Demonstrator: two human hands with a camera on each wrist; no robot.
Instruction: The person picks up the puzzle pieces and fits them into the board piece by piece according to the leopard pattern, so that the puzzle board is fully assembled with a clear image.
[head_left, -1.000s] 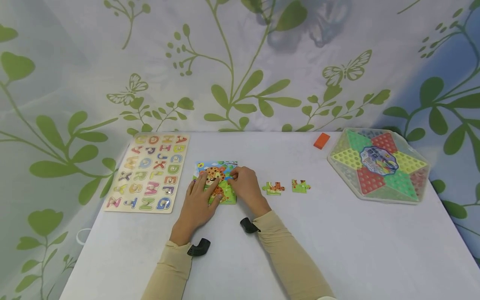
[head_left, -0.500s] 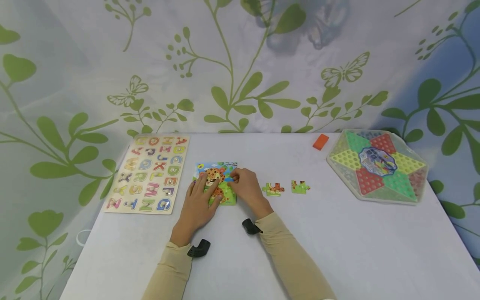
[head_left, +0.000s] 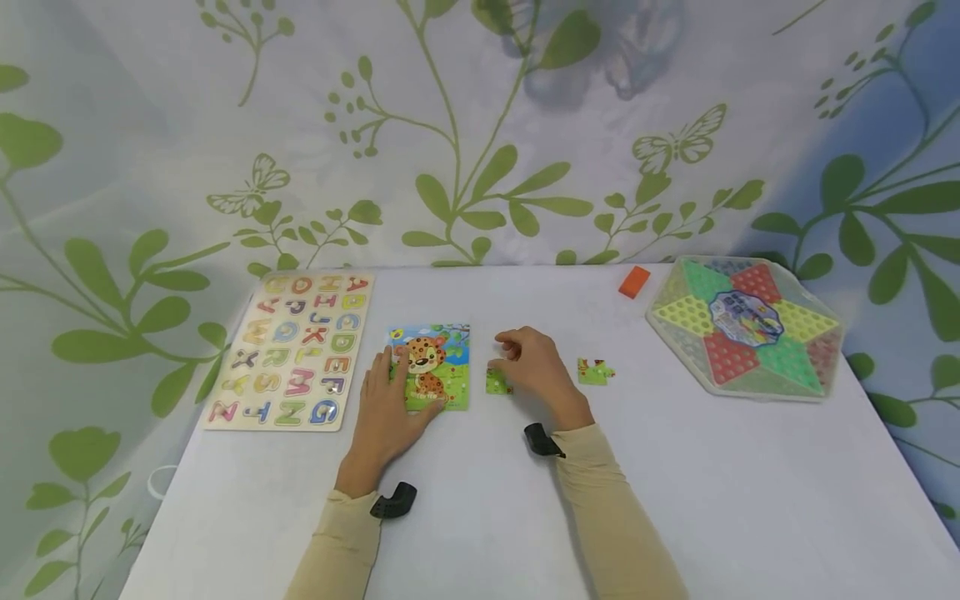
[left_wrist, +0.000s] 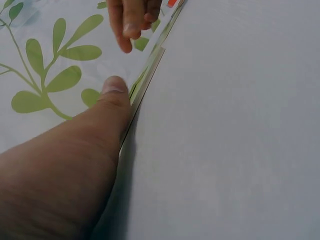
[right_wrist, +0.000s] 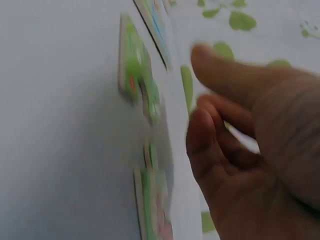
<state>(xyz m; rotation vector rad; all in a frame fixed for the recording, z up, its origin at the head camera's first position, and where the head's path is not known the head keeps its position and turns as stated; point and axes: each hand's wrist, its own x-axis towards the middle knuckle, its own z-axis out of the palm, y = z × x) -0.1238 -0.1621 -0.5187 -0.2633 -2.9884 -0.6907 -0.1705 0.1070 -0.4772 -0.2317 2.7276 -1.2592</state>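
Observation:
A square jigsaw puzzle (head_left: 431, 367) with a spotted cartoon leopard on green and blue lies on the white table. My left hand (head_left: 386, 421) rests on its left part, fingers extended and thumb at the lower edge. Right of the puzzle, apart from it, lies a green puzzle piece (head_left: 498, 382). My right hand (head_left: 536, 367) hovers just above and right of this piece, fingers loosely bent. In the right wrist view nothing shows between thumb and fingers. That view also has a second piece (right_wrist: 155, 205) below the green one. Farther right lies another green puzzle piece (head_left: 594, 372).
A wooden alphabet board (head_left: 288, 354) lies left of the puzzle. At the back right are a small orange block (head_left: 634, 282) and a hexagonal star-patterned game board (head_left: 742, 325). Leaf-patterned cloth (head_left: 480, 150) stands behind the table.
My right hand has moved right from the puzzle's right edge, and a green piece now lies on the table there. My left hand has shifted slightly left on the puzzle.

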